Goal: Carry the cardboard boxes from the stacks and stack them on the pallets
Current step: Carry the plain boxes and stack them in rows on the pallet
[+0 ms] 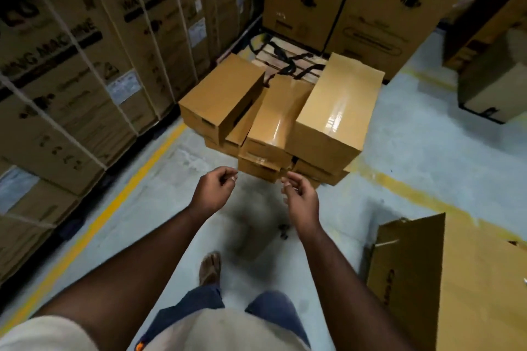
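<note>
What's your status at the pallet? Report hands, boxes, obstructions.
Left hand and right hand empty, fingers curled, short of the boxes. Small cardboard boxes piled unevenly on the pallet. Floor between hands and pile shows nothing blocking.

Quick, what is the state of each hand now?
Left hand: empty, fingers loosely curled, touching nothing.
Right hand: empty, half open, near the cardboard boxes.

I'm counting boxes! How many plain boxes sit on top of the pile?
3: the left box, the tilted middle box and the right box. More lie underneath, partly hidden.
</note>
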The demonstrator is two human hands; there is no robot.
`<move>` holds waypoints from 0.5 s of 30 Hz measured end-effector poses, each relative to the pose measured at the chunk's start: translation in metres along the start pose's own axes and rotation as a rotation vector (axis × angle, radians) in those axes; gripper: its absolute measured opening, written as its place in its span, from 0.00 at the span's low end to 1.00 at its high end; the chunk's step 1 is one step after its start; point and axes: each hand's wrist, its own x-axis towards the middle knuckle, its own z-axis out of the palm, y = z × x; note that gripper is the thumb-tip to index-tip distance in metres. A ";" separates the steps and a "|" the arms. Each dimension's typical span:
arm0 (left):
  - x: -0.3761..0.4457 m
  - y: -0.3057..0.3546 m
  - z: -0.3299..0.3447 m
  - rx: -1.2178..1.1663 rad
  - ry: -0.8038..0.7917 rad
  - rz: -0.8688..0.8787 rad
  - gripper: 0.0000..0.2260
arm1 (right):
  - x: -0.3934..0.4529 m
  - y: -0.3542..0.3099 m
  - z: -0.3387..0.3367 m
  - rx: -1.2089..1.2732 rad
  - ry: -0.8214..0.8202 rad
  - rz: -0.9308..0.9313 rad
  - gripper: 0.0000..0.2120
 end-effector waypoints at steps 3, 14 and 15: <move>0.063 0.047 0.017 0.031 -0.090 -0.002 0.09 | 0.046 -0.023 -0.010 0.058 0.080 0.046 0.09; 0.311 0.142 0.204 -0.021 -0.329 -0.306 0.24 | 0.328 -0.027 -0.118 0.019 0.230 0.173 0.12; 0.330 0.144 0.223 -0.008 -0.298 -0.370 0.25 | 0.356 -0.021 -0.125 -0.058 0.222 0.177 0.14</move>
